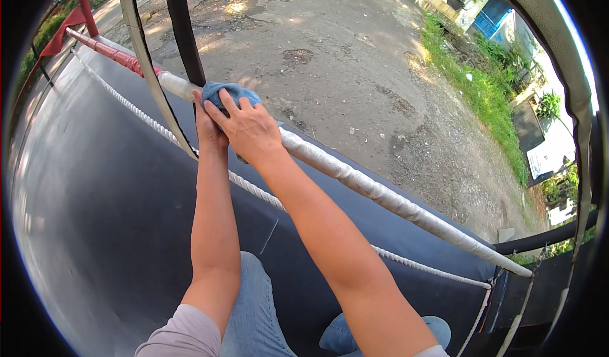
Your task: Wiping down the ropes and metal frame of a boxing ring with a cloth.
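Both hands are together on a wrapped rail, where its covering is white; farther left the covering is red. My right hand presses a blue cloth over the top of the rail with spread fingers. Beside it, my left hand is against the near side of the rail and the cloth, its thumb up; most of its fingers are hidden behind my right hand. A dark upright strap or post meets the rail just behind the cloth.
A white twisted rope runs below the rail, across a dark padded surface under me. A pale strip crosses the rail left of my hands. Beyond lie worn pavement and a grass verge. A dark bar stands at right.
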Demonstrator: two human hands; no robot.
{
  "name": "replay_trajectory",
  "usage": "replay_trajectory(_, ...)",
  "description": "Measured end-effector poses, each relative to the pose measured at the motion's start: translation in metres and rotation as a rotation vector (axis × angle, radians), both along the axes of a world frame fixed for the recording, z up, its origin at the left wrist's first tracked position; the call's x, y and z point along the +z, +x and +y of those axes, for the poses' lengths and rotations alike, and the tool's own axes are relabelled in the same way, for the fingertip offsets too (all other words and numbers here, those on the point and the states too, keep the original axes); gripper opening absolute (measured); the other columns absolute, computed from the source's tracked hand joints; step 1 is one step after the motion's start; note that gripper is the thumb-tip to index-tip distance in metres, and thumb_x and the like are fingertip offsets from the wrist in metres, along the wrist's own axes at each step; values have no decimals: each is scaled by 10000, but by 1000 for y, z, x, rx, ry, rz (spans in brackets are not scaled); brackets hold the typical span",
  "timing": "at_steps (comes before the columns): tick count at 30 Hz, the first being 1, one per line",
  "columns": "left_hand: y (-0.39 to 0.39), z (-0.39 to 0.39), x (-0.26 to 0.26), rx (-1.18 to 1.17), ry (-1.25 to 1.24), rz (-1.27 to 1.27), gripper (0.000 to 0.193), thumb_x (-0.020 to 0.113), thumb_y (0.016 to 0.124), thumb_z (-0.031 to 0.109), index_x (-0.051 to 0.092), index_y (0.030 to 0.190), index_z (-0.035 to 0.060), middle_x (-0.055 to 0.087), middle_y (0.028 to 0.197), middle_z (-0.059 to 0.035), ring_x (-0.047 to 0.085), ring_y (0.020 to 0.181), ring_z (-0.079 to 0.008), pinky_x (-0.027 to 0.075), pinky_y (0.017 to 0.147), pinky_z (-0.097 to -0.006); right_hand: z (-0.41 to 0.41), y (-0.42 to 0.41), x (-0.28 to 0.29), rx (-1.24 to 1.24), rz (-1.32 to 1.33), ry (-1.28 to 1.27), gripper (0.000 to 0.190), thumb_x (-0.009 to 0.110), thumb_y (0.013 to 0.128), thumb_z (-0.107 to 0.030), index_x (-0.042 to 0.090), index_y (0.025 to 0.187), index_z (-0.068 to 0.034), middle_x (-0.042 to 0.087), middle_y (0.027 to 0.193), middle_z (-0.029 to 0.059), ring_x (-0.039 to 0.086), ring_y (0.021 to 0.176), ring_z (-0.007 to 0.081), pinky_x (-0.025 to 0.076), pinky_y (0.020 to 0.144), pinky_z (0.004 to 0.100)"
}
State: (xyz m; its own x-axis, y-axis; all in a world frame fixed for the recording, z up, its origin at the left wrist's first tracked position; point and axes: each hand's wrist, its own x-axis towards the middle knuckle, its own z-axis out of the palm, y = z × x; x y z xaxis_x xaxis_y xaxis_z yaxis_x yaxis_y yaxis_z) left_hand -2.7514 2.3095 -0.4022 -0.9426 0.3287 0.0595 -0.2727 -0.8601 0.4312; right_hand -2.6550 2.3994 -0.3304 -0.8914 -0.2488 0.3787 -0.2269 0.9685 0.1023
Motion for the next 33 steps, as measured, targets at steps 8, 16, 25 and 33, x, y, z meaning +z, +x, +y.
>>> replay_trajectory(8, -6, -13, 5, -27, -71, -56, 462, 469, 1040, 487, 653, 1116, 71, 704, 1059, -84, 680, 978, -239, 554, 887, -411, 11, 6, 11, 15, -77, 30, 582, 591, 888, -108, 566, 1394, -395, 364, 1597, 2, 614, 1068, 292, 551, 808, 400)
replay_trajectory(16, -1, -31, 51, 80, 139, -76, 400, 527, 1038, 406, 546, 1108, 13, 638, 1020, -107, 632, 936, -231, 520, 946, -397, 33, 107, 55, 1, 79, 211, 636, 648, 835, -143, 514, 1451, -229, 498, 1404, 143, 622, 828, 285, 547, 726, 402)
replay_trajectory(25, 29, 10, 60, 338, -16, -316, 561, 382, 1023, 590, 504, 986, 44, 612, 834, -120, 590, 718, -231, 552, 665, -374, 96, 230, 53, -420, -125, -131, 499, 727, 851, -469, 573, 1004, -20, 650, 893, 157, 671, 810, 343, 530, 702, 440)
replay_trajectory(33, 37, 39, 45, 334, -96, -138, 657, 241, 1014, 673, 449, 969, 52, 572, 839, -124, 568, 693, -263, 533, 609, -400, 73, 169, 36, -339, 129, -22, 523, 733, 825, -350, 533, 1201, -47, 617, 949, 97, 656, 860, 268, 511, 739, 374)
